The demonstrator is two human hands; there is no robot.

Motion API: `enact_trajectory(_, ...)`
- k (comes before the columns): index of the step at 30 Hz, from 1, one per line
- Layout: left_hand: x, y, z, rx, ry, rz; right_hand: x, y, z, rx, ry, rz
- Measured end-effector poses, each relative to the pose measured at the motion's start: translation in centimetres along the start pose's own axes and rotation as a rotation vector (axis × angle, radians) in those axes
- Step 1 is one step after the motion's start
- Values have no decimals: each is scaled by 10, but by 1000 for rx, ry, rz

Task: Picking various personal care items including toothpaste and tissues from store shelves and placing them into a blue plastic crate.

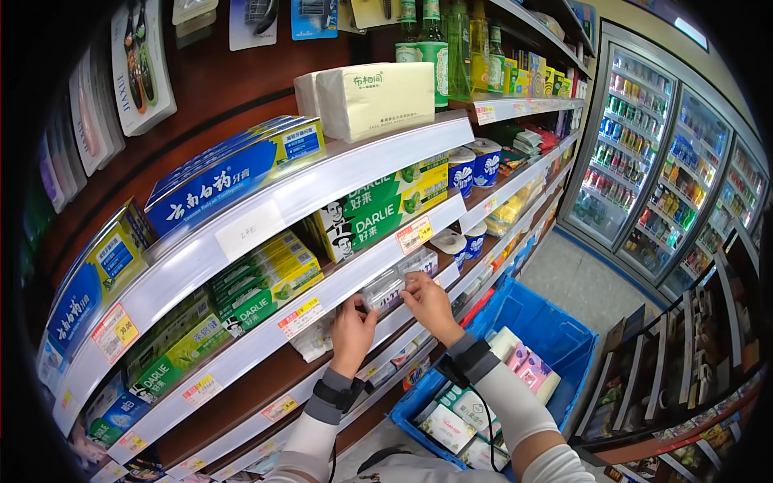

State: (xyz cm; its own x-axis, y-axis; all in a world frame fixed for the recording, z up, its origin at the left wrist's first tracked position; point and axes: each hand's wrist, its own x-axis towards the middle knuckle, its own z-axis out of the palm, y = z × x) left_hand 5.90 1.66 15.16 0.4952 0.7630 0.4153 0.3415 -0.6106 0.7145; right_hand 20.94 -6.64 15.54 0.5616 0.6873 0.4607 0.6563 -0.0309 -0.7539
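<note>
My left hand (353,334) and my right hand (427,302) grip a clear plastic-wrapped pack (384,292) from its two ends, at a shelf below the green toothpaste boxes (386,211). A similar wrapped pack (418,264) lies just behind it, to the right. Left of my left hand, a white wrapped pack (314,339) rests on the same shelf. Toilet rolls (454,246) stand further right. Both wrists wear dark straps.
A blue plastic crate (546,314) holding tissue and wipe packs stands on the floor to my right. Price-tagged shelf edges (362,151) curve around the hands. Glass-door drink coolers (628,145) are at the far right, and another shelf rack (670,356) stands nearer.
</note>
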Motion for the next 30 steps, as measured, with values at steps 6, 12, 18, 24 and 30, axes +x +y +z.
enact_trajectory(6,-4,4,0,55,-38,56,-12,3,-4,-48,29,-78)
enact_trajectory(12,-13,6,-1,168,-50,228,-19,-1,-7,-81,49,-125)
enact_trajectory(18,-17,17,2,206,-175,184,-29,-22,-15,-234,-36,-120)
enact_trajectory(24,-13,20,6,127,-248,136,-29,-13,-12,-288,28,-186)
enact_trajectory(30,-5,15,10,4,-291,81,-30,-10,-16,-268,12,-148)
